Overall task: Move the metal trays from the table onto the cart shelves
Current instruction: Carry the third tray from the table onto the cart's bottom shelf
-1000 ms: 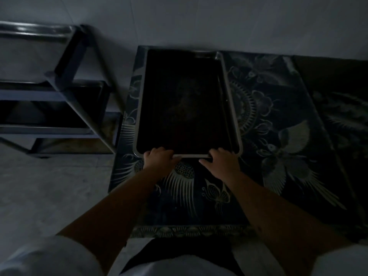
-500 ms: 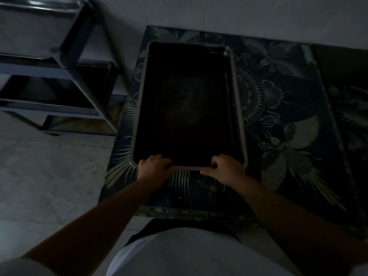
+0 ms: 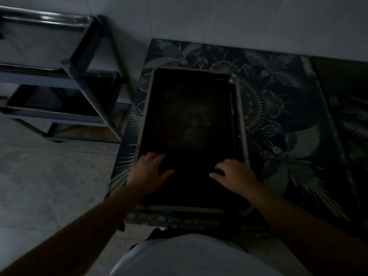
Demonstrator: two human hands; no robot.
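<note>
Table (image 3: 298, 176) w/ bird-print cloth, centre-right of frame; metal tray (image 3: 242, 120) lies flat on it, near edge at table's front. Cart (image 3: 79, 80) upper left, on floor.

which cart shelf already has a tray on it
The middle shelf of the cart: a dark tray sits in it. The top shelf shows only its pale bare surface; the bottom one is too dark to tell.
</note>
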